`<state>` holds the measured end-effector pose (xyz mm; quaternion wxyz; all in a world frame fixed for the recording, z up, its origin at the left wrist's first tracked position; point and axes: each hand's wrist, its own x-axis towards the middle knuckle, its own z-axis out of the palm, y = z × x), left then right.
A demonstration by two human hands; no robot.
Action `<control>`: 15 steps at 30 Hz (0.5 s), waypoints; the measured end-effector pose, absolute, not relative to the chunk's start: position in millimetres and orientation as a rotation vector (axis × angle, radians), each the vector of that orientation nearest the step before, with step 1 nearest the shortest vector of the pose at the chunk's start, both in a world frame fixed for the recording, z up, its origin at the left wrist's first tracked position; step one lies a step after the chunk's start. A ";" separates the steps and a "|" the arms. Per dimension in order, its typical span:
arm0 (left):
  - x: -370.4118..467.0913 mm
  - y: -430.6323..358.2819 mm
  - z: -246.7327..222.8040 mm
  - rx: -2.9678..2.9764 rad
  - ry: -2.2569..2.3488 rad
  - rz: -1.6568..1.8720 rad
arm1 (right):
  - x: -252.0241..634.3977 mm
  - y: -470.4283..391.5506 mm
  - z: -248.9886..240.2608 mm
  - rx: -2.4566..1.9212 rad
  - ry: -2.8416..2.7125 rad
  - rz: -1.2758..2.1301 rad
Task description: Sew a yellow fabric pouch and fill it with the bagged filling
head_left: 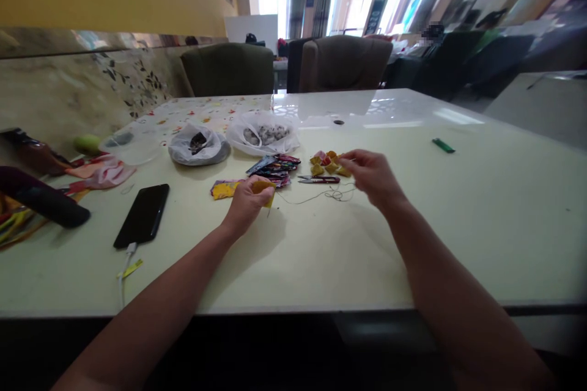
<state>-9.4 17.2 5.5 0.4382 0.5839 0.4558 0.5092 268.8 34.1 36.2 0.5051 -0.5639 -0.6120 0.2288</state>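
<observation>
Well, the left hand (pixel 247 203) has a yellow cloth (pixel 265 187) pinched between its fingers, low in front of the scraps (pixel 275 165) heaped on the surface (pixel 312 269). The right hand (pixel 370 176) is beside the small bundles (pixel 316 168) — its fingers drawn together at the tips, though from where I stand I cannot tell what they grasp. A dark thread (pixel 302 202) lies between the two hands, loosely looped near the right one. Just beyond its loops are the snips (pixel 328 180). A phone (pixel 144 214) rests off to the left — and a green lighter (pixel 443 145) well apart on the right.
</observation>
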 end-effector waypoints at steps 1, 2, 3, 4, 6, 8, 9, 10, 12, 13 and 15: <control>-8.1 15.3 6.3 1.507 1.125 1.280 | 255.2 29.3 34.7 -1.294 -1.518 0.649; -6.6 13.2 7.1 1.564 1.113 1.293 | 241.8 24.1 32.9 -1.241 -1.572 0.728; -4.9 10.8 8.1 1.617 1.097 1.299 | 229.6 19.2 31.0 -1.197 -1.631 0.801; -3.2 8.4 9.1 1.661 1.083 1.295 | 219.0 14.8 28.8 -1.159 -1.687 0.863; -0.2 3.9 10.7 1.728 1.063 1.266 | 203.5 8.6 23.5 -1.095 -1.757 0.958; 2.0 0.6 11.4 1.779 1.046 1.242 | 195.2 5.9 18.1 -1.039 -1.787 1.018; 2.6 -0.5 11.2 1.799 1.037 1.234 | 193.0 5.6 15.7 -1.010 -1.792 1.044; 3.1 -1.1 10.8 1.816 1.027 1.228 | 191.7 5.5 13.9 -0.981 -1.792 1.064; 3.4 -1.2 9.3 1.838 1.008 1.220 | 190.6 5.5 12.3 -0.943 -1.795 1.074; 3.4 -0.8 8.3 1.843 1.002 1.216 | 190.5 5.4 12.5 -0.938 -1.800 1.060; 3.2 0.1 6.4 1.839 0.997 1.201 | 190.6 4.6 14.2 -0.948 -1.822 1.001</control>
